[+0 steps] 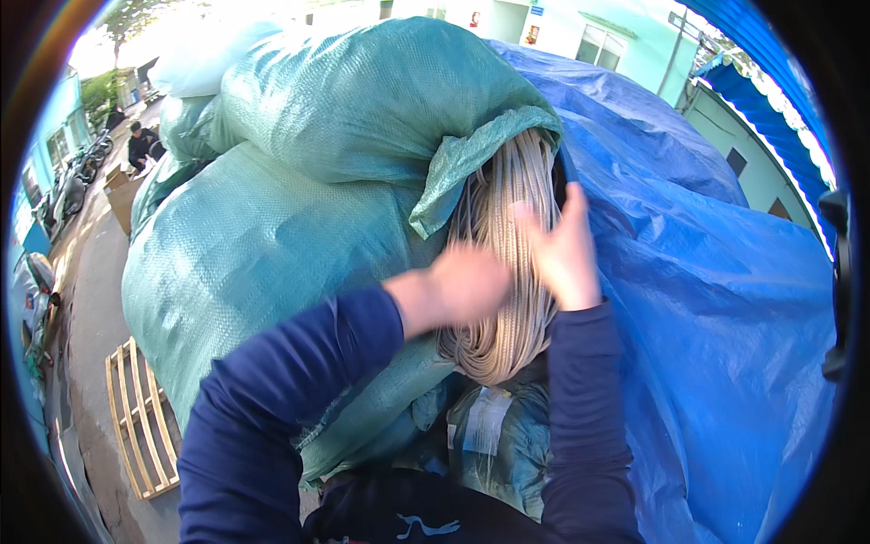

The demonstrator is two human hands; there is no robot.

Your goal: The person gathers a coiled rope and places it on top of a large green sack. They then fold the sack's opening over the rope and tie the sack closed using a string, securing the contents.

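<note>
A thick bundle of beige cord (517, 208) hangs in long loops out of the mouth of a green woven sack (381, 100). My left hand (467, 283) is in front of the bundle's left side, its rounded shape smeared by motion, so its fingers cannot be made out. At the bundle's right edge is my right hand (564, 254), upright, with thumb and forefinger spread apart. Its thumb lies over the cords, and its other fingers are partly hidden. Whether the left hand touches the cord is unclear.
Another bulging green sack (245, 245) lies under the open one. Blue tarpaulin (716, 317) covers a heap on the right. Below the cord sits a dark green wrapped bundle (507, 435). A wooden pallet (140, 417) lies lower left; a person (143, 147) crouches farther back.
</note>
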